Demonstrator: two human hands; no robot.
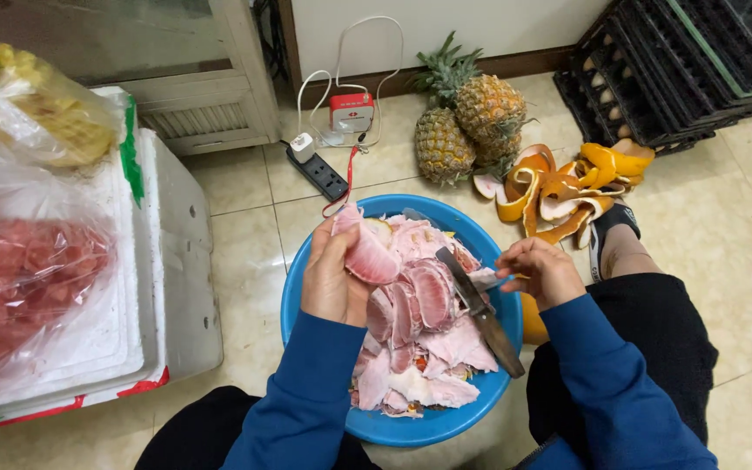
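While the left hand is gripping a pink pomelo segment over the blue basin, right hand is pinching white pith, knife lying across the peels, pineapples sitting far.

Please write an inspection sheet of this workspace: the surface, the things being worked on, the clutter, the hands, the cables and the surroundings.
Surface: tiled floor, pale and glossy.
Job's things: blue basin full of pink fruit segments and white pith; pink segment held above it; knife lying across the pile.
Clutter: orange-and-white peels on the floor beside the basin.
Hands: left hand grips the pink segment; right hand pinches a small bit of pith, not the knife.
Cables: black power strip with white charger and looping white cables, near the basin.
Surroundings: two pineapples; white foam box bearing bagged pink fruit; black crates.
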